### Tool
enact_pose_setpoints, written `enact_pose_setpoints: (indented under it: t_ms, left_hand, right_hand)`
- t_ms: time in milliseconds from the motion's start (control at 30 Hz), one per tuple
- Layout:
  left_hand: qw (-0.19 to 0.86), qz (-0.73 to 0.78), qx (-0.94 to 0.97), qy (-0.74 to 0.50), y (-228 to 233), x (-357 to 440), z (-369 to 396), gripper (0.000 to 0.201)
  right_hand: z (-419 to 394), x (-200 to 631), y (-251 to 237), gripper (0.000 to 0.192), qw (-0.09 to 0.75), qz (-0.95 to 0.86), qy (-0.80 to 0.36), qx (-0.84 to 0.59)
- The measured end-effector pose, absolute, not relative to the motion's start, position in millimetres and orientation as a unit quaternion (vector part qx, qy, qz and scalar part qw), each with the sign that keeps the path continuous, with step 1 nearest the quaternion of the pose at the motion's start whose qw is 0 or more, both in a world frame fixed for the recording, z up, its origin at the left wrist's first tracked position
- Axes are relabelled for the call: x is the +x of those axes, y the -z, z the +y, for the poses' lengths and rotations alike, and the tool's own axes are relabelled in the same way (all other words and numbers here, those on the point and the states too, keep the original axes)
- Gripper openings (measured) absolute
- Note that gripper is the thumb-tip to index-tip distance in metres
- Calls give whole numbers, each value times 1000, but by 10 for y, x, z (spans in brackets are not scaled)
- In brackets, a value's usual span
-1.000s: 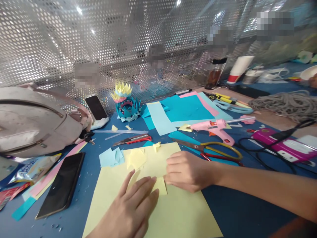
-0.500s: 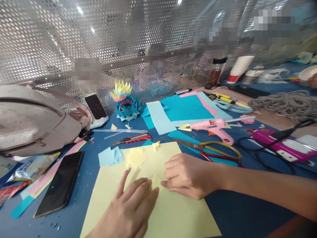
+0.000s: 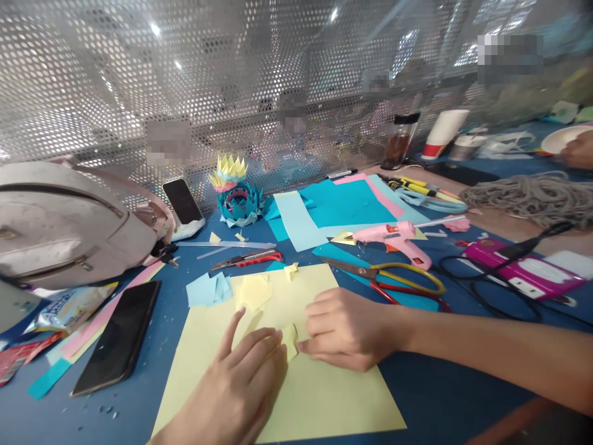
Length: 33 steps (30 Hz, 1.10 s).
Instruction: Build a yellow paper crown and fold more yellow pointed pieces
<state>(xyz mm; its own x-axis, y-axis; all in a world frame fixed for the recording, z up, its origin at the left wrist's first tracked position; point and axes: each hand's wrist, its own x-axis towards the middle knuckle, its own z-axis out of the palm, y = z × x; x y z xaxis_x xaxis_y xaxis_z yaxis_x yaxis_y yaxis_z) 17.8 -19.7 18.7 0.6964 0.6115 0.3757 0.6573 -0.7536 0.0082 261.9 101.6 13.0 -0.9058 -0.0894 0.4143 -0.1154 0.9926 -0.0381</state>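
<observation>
Scrap (image 3: 290, 339) pinched btwn both hands on sheet (image 3: 324, 395): left hand (image 3: 236, 389) flat, pressing; right hand (image 3: 345, 327) curled, gripping its right edge.

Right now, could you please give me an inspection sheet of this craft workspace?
Surface: blue table, littered with paper scraps.
Job's things: small yellow paper piece on a large yellow sheet.
Clutter: scissors, pink glue gun, box cutter, black phone, bag, paper flower, coloured sheets.
Hands: left hand presses the piece flat; right hand pinches its edge.
Cables: black cable by a pink power strip.
Surroundings: perforated metal screen; grey rope.
</observation>
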Motion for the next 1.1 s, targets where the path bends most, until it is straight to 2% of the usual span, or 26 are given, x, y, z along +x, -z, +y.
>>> enact_pose_setpoints:
  t_ms: [133,300,433,567,833,1000,1100]
  left_hand:
    - [62,-356,-905,222,-43,174,-198,33]
    - [65,-363,-896,249,123,164,-204,36]
    - [65,-366,-893,256,129,179,-201,37]
    - [65,-361,-892,263,119,180,-186,33]
    - [88,-354,-892,267,79,209,-222,25]
    - [120,-351,-896,242,-47,261,-263,21]
    - [102,-356,-896,245,-69,262,-270,20]
  right_hand:
    - [977,2615,-122,34,245,-969,-29,29]
    - [943,2571,-114,29,202,-977,-54,43]
    - [976,2574,-142,40,194,-980,-48,8]
    - [997,2597,-184,41,188,-981,-39,-5]
    - [895,2601,-150,26,259,-964,46,27]
    - [888,2584,-103,25,216,-976,7,34]
    - [908,2575,-117,21,193,-980,-5,38]
